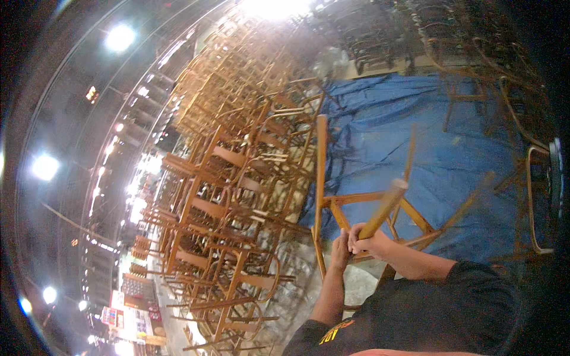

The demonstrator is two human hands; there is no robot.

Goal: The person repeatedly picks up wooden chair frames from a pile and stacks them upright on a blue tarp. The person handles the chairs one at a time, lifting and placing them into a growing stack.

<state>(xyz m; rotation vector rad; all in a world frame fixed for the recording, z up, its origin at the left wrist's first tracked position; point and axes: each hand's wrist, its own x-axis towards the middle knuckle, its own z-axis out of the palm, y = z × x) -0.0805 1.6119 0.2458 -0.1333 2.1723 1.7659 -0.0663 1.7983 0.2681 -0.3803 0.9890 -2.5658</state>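
A wooden chair frame [352, 198] is tipped up in front of my body, with its legs sticking up and outward. My right hand [369, 242] is wrapped round one thick leg, whose round pale end points up toward me. Close beside it, my left hand [339, 250] is closed against the frame near the base of that leg. Its fingers are partly hidden. Under the frame spreads a creased blue tarp [380, 127].
Tall stacks of wooden chairs [237, 160] crowd the left side and run far back. More dark chairs [380, 38] line the back. A chair with a curved metal frame [530, 199] stands at the right edge. Concrete floor [294, 267] shows beside the tarp.
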